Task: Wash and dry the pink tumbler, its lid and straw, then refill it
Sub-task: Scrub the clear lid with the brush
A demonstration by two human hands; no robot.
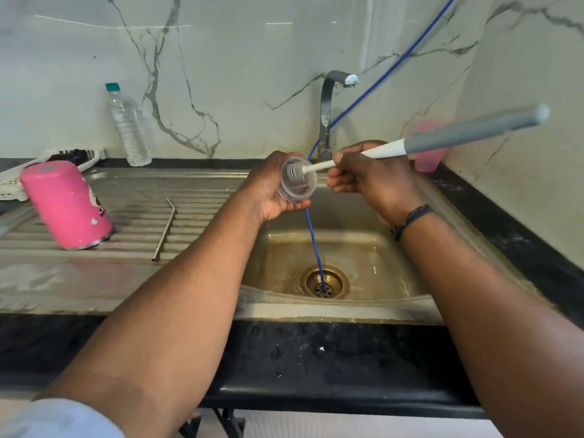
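Clear round plastic lid (297, 181) is cupped in left hand (274, 188) over the steel sink (331, 245), fingers curled round its rim. Right hand (368, 175) is clamped on the white-and-grey bottle brush (410, 143), bristles inside the lid. Lid judged light, thin, slippery when wet; best held by the rim. Upturned pink tumbler (66, 205) and bent steel straw (164, 229) lie apart on the drainboard.

No readable text for you here. Pink tumbler (64, 205), far left, carries a printed design; no lettering can be made out.
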